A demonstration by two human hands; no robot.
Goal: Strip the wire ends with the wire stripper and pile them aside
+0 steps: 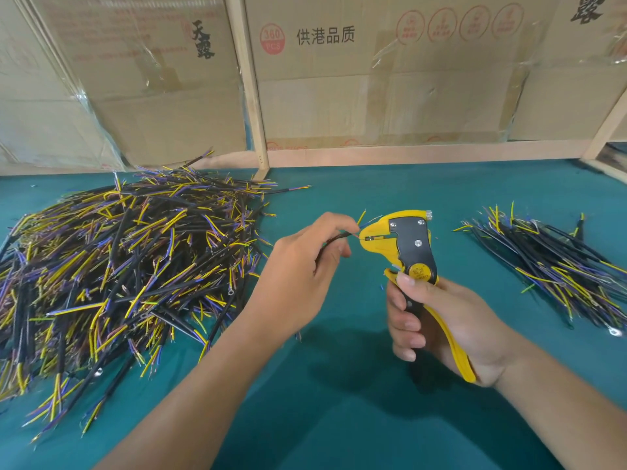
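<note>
1. Wire [336, 237]: a short black-sheathed piece with thin coloured cores at its end. It is held above the mat, just left of the stripper head. One core runs into the stripper's jaws; a yellow core sticks up and clear of them.
2. Stripper [405, 242]: yellow and black, held upright above the mat [339, 401], head pointing left toward the wire. Its yellow handle runs down and right through the palm.
3. Left hand [298, 279]: fingers and thumb pinch the wire close to its stripped end, right beside the stripper head.
4. Right hand [437, 327]: fingers are curled round both stripper handles, thumb resting near the round yellow pivot cap.
5. Large pile [118, 266]: a wide heap of black, yellow and purple wires lies on the left of the mat, well apart from the stripper.
6. Small pile [549, 262]: a thinner spread of similar wires lies on the right of the mat.
7. Mat: teal, covering the bench.
8. Boxes [373, 79]: cardboard, printed, standing behind a wooden frame [251, 96] at the rear edge.
</note>
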